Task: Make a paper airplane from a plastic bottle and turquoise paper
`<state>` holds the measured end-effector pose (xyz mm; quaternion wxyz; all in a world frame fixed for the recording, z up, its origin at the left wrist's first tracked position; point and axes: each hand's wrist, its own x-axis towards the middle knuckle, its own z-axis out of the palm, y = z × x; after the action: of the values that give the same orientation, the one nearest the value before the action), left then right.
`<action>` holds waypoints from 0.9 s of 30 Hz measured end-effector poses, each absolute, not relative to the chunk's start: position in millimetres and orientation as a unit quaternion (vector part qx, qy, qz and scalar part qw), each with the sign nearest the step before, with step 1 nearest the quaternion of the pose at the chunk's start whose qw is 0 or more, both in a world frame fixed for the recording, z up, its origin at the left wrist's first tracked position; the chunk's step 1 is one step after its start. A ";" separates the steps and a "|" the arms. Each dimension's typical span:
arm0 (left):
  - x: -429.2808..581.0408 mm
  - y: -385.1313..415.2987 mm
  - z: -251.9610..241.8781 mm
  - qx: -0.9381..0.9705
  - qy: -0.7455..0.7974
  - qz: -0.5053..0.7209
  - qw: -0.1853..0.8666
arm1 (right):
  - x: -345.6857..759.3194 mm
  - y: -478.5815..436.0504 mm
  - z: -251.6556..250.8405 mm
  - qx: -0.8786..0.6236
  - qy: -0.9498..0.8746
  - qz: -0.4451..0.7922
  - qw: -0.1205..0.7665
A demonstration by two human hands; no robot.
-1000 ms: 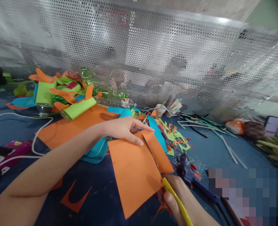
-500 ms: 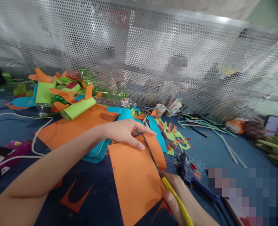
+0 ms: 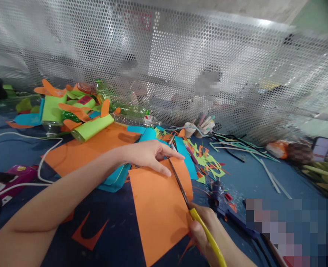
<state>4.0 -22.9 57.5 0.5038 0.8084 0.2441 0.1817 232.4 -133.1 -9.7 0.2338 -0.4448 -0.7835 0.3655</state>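
Note:
My right hand (image 3: 204, 226) is closed round the yellow handles of a pair of scissors (image 3: 205, 228). Their dark blades run up across a sheet of orange paper (image 3: 159, 207), between the main sheet and a curved strip (image 3: 184, 174) at its right. At the paper's far edge rests my left hand (image 3: 151, 157), thumb and index finger stretched apart on either side of the blade tip. Its other fingers are partly hidden. Under the left wrist lies blue paper (image 3: 115, 180), with a larger orange sheet (image 3: 97, 152) behind.
Bottles wrapped in coloured paper (image 3: 93, 128) crowd the back left. Paper scraps (image 3: 208, 159) and a blue glue gun (image 3: 222, 200) lie to the right. A white cable (image 3: 51, 155) and a magenta power strip (image 3: 13, 185) are at left. A perforated metal screen (image 3: 166, 66) stands behind.
The scissors and my right hand have shifted very slightly left. The right-hand strip of orange paper has curled a little more and its edge has moved inward. My left hand stays almost still.

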 end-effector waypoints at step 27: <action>6.5 -22.1 54.8 0.821 0.248 0.181 0.481 | 234.0 -134.2 -7.8 -0.418 -0.824 0.282 0.259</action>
<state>6.5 -22.1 54.8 0.4813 0.8211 0.2479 0.1806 234.0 -134.2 -7.8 0.2591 -0.4178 -0.8240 0.2815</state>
